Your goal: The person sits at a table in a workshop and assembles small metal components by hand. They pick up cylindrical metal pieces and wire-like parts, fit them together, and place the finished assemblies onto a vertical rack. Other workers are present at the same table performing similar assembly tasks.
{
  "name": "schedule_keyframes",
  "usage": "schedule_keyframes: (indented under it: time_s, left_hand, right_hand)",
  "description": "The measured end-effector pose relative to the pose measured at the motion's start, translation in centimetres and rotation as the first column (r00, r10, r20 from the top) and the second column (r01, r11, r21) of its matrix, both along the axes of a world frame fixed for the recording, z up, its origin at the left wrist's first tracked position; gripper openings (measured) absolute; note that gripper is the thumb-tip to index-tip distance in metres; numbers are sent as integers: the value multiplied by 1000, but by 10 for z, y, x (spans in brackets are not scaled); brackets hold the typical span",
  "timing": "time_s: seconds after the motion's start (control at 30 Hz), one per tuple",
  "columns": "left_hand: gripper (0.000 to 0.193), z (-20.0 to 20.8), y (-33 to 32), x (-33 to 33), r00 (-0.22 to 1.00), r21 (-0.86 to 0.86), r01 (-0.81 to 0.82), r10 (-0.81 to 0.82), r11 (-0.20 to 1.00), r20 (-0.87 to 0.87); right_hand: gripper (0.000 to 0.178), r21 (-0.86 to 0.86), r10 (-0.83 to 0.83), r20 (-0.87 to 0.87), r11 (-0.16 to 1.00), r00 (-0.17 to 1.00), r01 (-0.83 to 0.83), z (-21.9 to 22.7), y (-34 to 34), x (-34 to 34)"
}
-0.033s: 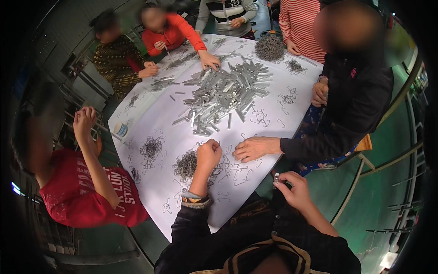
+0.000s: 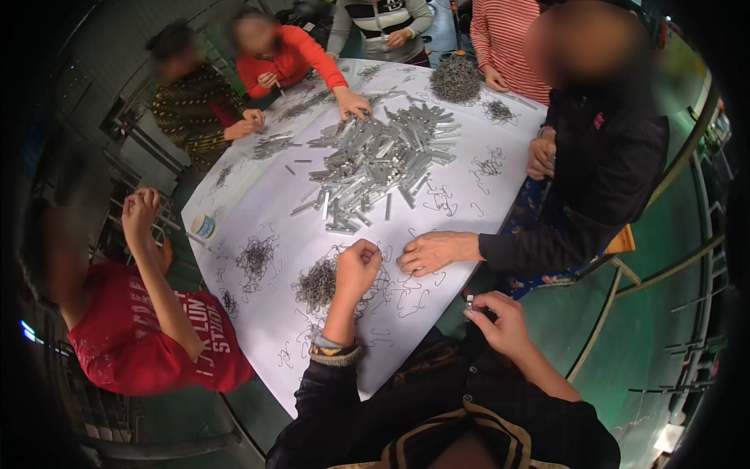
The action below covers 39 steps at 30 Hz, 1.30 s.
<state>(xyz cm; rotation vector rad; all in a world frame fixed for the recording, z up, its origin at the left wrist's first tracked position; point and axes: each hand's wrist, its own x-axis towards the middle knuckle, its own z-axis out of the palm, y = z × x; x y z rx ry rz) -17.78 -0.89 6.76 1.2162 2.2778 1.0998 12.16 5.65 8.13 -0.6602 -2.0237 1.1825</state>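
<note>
My left hand (image 2: 358, 270) is over the near part of the white table, fingers curled together at the right side of a dark heap of bent wire hooks (image 2: 316, 285). Whatever sits between those fingertips, if anything, is too small or hidden to make out. Low at the right, off the table's edge, my right hand (image 2: 500, 319) pinches a small silver metal bar (image 2: 469, 305) between thumb and fingers, its end showing. Loose wire hooks (image 2: 412, 301) lie scattered between my hands. A large pile of silver metal bars (image 2: 379, 160) covers the table's middle.
A co-worker's hand (image 2: 433, 252) rests on hooks just right of my left hand. Other people work around the white table (image 2: 258, 195). A round heap of hooks (image 2: 455, 80) stands at the far side; a small cup (image 2: 203, 226) is at the left edge.
The whole view has shifted slightly. My hands keep nearly the same pose, the right one still pinching the metal bar.
</note>
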Motion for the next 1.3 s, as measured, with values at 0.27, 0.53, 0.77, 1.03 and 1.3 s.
schedule_keyframes:
  time_s: [0.27, 0.53, 0.77, 1.03, 1.3]
  left_hand:
    - [5, 31, -14, 113, 471, 560, 207, -583, 802, 662]
    - [4, 17, -11, 127, 381, 449, 94, -449, 889, 809]
    - [6, 20, -12, 129, 285, 455, 84, -459, 886, 841]
    - [4, 17, -8, 130, 341, 441, 70, -437, 895, 833]
    - [4, 17, -7, 138, 579, 517, 130, -488, 846, 654]
  right_hand:
    - [13, 46, 25, -33, 999, 999, -24, 7, 2, -8]
    - [15, 130, 12, -11, 991, 1000, -10, 7, 1, -6]
    - [14, 132, 0, -4, 991, 1000, 1, 6, 1, -5]
    - [14, 122, -30, 3, 992, 1000, 30, 2, 4, -4]
    - [14, 67, 25, 123, 997, 992, -34, -1, 6, 2]
